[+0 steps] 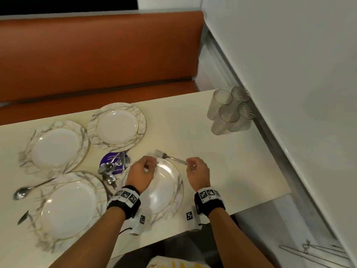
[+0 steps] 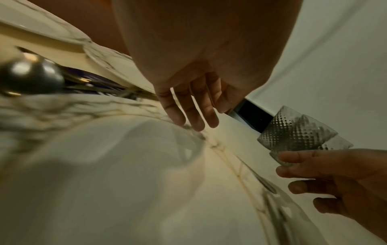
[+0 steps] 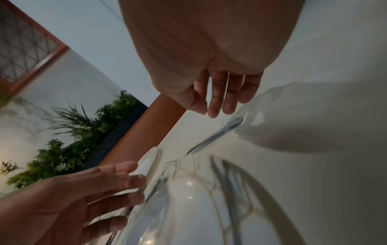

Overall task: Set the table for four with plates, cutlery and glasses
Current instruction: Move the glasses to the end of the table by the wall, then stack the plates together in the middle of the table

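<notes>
Four plates on the cream table [image 1: 222,161], white with grey-gold marbled rims: three at left [image 1: 56,146] [image 1: 116,126] [image 1: 67,206], one nearest the person [image 1: 166,188]. Four ribbed clear glasses [image 1: 229,111] clustered at far right corner, touching. One fork [image 1: 170,157] lies beyond the near plate's far rim, tines left. Loose cutlery pile [image 1: 112,169] on a purple disc [image 1: 114,163], between plates; count unclear, maybe two spoons plus forks. One spoon [image 1: 29,189] at far left, one knife tip [image 1: 23,219] below it. Left hand [image 1: 141,171] over near plate's far-left rim, fingers loose, extended, gripping nothing. Right hand [image 1: 197,173] at the fork handle's end, fingers relaxed downward; no pinch visible in its wrist view.
</notes>
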`<state>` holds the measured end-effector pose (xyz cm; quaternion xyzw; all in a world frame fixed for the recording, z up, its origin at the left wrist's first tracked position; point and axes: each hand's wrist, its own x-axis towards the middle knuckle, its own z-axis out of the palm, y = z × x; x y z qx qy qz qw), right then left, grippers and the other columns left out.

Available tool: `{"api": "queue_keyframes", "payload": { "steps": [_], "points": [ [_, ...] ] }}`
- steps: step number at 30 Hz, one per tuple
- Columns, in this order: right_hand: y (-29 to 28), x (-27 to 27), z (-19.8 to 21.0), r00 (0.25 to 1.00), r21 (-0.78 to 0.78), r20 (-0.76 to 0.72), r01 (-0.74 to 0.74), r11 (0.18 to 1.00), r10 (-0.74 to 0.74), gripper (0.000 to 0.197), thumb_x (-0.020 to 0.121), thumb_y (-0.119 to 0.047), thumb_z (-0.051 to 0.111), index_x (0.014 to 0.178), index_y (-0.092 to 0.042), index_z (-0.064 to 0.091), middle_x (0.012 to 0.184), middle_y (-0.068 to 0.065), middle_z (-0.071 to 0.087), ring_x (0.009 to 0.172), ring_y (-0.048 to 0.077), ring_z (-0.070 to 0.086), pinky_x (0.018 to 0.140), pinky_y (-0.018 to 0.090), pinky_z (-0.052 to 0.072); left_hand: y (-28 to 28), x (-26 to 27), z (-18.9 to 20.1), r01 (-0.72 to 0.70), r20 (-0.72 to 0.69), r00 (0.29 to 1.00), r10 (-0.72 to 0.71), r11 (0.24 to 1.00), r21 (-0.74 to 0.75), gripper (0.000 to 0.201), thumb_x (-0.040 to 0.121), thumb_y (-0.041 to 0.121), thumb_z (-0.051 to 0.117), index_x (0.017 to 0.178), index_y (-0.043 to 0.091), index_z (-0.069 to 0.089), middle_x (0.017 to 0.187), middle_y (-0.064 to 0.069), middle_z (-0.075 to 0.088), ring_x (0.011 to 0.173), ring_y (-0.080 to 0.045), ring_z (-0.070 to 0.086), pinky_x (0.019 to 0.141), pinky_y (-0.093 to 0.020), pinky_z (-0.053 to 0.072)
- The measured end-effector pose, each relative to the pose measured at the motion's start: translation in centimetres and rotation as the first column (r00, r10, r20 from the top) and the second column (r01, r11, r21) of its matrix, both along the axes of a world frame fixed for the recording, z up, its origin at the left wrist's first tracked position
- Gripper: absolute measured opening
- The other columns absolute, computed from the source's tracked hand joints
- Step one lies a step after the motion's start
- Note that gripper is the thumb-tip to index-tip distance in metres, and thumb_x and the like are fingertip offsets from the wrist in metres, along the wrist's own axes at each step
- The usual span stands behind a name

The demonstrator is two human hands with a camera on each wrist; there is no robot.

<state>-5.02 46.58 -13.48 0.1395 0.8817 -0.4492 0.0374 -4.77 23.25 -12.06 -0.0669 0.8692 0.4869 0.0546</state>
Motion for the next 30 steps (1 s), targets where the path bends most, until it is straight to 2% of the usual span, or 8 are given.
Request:
{"api": "queue_keyframes", "payload": {
  "steps": [3,9,14,20,24,26,28,30],
  "points": [
    [-2.7,2.1,-0.2,0.999,0.028,0.041,-0.017,0.999,0.016,0.031,0.085,-0.003,0.065,0.109,-0.021,0.067,0.102,-0.006,0.064,0.093,0.011,0.061,0.084,0.027,0.054,-4.0,2.3,-0.2,0.005,0.032,0.999,-0.005,1.000,-0.009,0.018,0.096,0.010,0.063,0.105,0.025,0.070,0.094,0.008,0.075,0.090,-0.011,0.070,0.088,-0.031,0.057],
    [-5.5,5.6,-1.4,0.986,0.110,0.159,0.022,0.994,-0.039,0.045,0.081,-0.007,0.065,0.123,-0.021,0.058,0.115,0.004,0.062,0.107,0.026,0.060,0.094,0.046,0.055,-10.1,5.7,0.0,-0.040,0.072,0.997,0.040,0.999,-0.004,0.015,0.097,0.015,0.065,0.106,0.025,0.071,0.095,0.007,0.075,0.091,-0.010,0.069,0.086,-0.025,0.054],
    [-7.1,7.2,-0.6,0.963,0.068,0.233,0.123,0.990,-0.136,0.059,0.087,-0.009,0.072,0.140,-0.010,0.047,0.133,0.012,0.058,0.120,0.028,0.058,0.098,0.030,0.046,-12.9,6.7,1.0,-0.051,0.093,0.994,0.050,0.999,0.010,0.015,0.097,0.016,0.064,0.107,0.026,0.070,0.093,0.006,0.073,0.088,-0.008,0.068,0.080,-0.021,0.053],
    [-6.5,7.0,3.7,0.955,0.085,0.254,0.135,0.987,-0.152,0.032,0.095,-0.011,0.062,0.126,-0.005,0.059,0.115,0.012,0.063,0.107,0.029,0.060,0.083,0.027,0.043,-14.0,6.6,2.1,-0.042,0.105,0.994,0.038,0.998,0.037,0.015,0.097,0.012,0.065,0.108,0.022,0.069,0.094,0.003,0.072,0.090,-0.009,0.068,0.074,-0.011,0.047],
    [-6.0,5.8,8.2,0.988,0.062,0.134,0.071,0.996,-0.079,0.022,0.099,-0.012,0.053,0.120,-0.008,0.060,0.109,0.006,0.062,0.104,0.025,0.058,0.075,0.024,0.039,-13.7,5.8,2.9,-0.073,0.118,0.991,0.064,0.994,0.075,0.011,0.098,0.017,0.064,0.104,0.026,0.067,0.097,0.003,0.072,0.092,-0.010,0.068,0.088,-0.027,0.057],
    [-6.0,4.7,10.3,0.996,0.037,0.053,0.065,0.997,-0.067,0.023,0.101,-0.015,0.052,0.121,-0.010,0.062,0.111,0.004,0.064,0.101,0.022,0.057,0.079,0.026,0.040,-13.2,5.3,3.2,-0.094,0.135,0.988,0.082,0.991,0.090,0.009,0.099,0.021,0.064,0.106,0.025,0.067,0.099,0.004,0.071,0.093,-0.010,0.067,0.094,-0.034,0.057],
    [-6.3,3.3,12.1,0.997,-0.017,-0.040,0.070,0.997,-0.071,0.021,0.100,-0.016,0.051,0.116,-0.013,0.064,0.110,0.004,0.067,0.099,0.021,0.059,0.082,0.029,0.043,-12.7,4.8,3.8,-0.132,0.165,0.980,0.112,0.985,0.114,0.017,0.098,0.032,0.067,0.112,0.023,0.065,0.099,0.008,0.069,0.092,-0.006,0.064,0.094,-0.033,0.056],
    [-7.1,1.6,13.4,0.990,-0.112,-0.104,0.078,0.991,-0.090,0.017,0.099,-0.016,0.053,0.108,-0.018,0.066,0.104,0.003,0.069,0.094,0.018,0.061,0.081,0.031,0.048,-12.4,4.2,4.9,-0.142,0.214,0.971,0.106,0.977,0.158,0.037,0.094,0.051,0.069,0.113,0.020,0.064,0.097,0.011,0.069,0.089,-0.003,0.064,0.083,-0.026,0.053]
  ]
}}
